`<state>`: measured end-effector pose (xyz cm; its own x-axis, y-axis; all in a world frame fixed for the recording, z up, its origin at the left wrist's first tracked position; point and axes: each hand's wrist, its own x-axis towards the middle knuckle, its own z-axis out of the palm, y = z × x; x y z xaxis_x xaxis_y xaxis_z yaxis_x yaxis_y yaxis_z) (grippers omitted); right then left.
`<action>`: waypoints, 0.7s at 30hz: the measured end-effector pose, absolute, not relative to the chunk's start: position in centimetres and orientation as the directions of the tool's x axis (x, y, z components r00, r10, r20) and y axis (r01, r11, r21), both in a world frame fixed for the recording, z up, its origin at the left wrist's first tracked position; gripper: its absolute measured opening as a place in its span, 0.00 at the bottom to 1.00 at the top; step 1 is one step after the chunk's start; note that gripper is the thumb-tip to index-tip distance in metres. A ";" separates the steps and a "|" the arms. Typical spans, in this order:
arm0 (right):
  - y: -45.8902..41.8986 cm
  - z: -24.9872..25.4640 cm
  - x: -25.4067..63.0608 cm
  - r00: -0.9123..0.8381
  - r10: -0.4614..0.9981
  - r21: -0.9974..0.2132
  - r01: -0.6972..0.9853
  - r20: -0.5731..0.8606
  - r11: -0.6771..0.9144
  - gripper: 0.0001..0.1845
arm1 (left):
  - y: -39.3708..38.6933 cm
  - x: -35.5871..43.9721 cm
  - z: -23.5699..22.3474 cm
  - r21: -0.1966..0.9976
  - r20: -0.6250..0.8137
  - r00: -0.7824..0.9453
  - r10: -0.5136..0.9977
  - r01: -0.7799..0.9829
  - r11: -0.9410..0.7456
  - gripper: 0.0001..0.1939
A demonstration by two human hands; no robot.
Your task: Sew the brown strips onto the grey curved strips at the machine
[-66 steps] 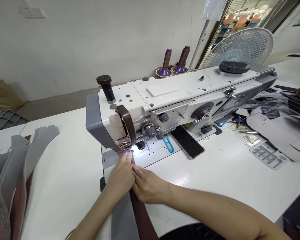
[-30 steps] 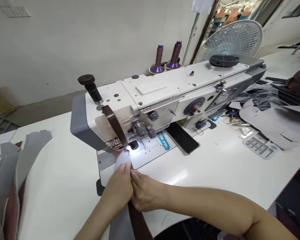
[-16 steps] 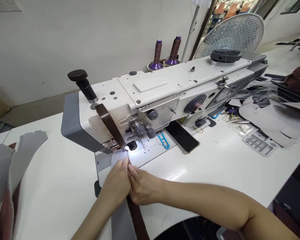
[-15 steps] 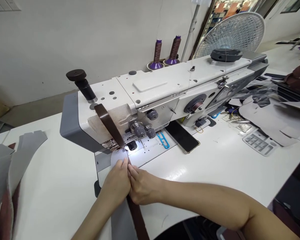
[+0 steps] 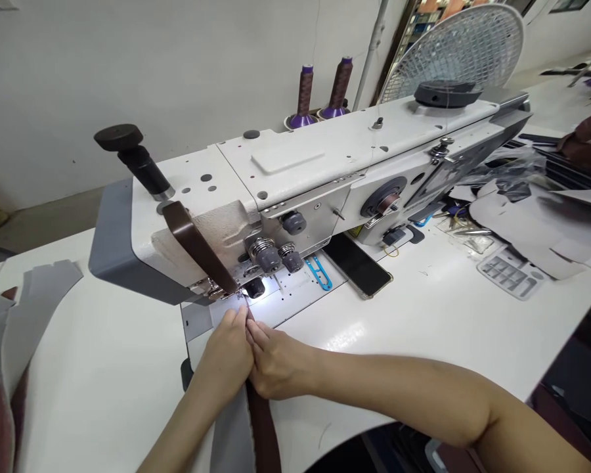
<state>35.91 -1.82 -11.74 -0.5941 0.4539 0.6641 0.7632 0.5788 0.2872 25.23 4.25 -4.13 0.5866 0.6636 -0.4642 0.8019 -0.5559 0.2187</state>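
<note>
A long strip with a grey side and a dark brown edge point(image 5: 264, 427) runs from the lower edge of the view up to the needle area of a white sewing machine point(image 5: 285, 157). My left hand point(image 5: 229, 351) pinches the strip just in front of the lit presser foot. Close against it, my right hand point(image 5: 276, 361) has its fingers closed on the strip's brown edge. The fingertips of both hands nearly meet, and they hide part of the strip. A brown lever point(image 5: 199, 246) slants down over the needle area.
Blue thread snips point(image 5: 318, 273) and a black phone point(image 5: 357, 266) lie beside the machine bed. Grey cut pieces point(image 5: 42, 302) are stacked at left; more pieces point(image 5: 522, 217) cover the right side. Thread cones point(image 5: 304, 95) and a fan point(image 5: 458, 52) stand behind.
The view has shifted slightly, so the machine's head sits further left. Both hands keep their grip on the strip and stay close to the needle area.
</note>
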 end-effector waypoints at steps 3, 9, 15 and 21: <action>-1.8 -11.8 35.9 -0.590 0.464 0.279 0.767 0.661 0.578 0.12 | 4.5 25.1 -4.6 0.238 -0.428 0.581 0.692 0.812 -0.533 0.18; -1.6 -11.8 35.7 -0.610 0.485 0.253 0.748 0.626 0.613 0.10 | 4.6 24.6 -5.3 0.264 -0.407 0.553 0.727 0.833 -0.486 0.16; -1.4 -11.8 35.6 -0.574 0.469 0.227 0.761 0.671 0.608 0.10 | 4.4 24.5 -5.5 0.268 -0.356 0.574 0.737 0.819 -0.508 0.16; -1.2 -12.1 35.7 -0.579 0.480 0.241 0.767 0.659 0.595 0.11 | 4.6 25.2 -4.7 0.253 -0.397 0.558 0.729 0.830 -0.498 0.19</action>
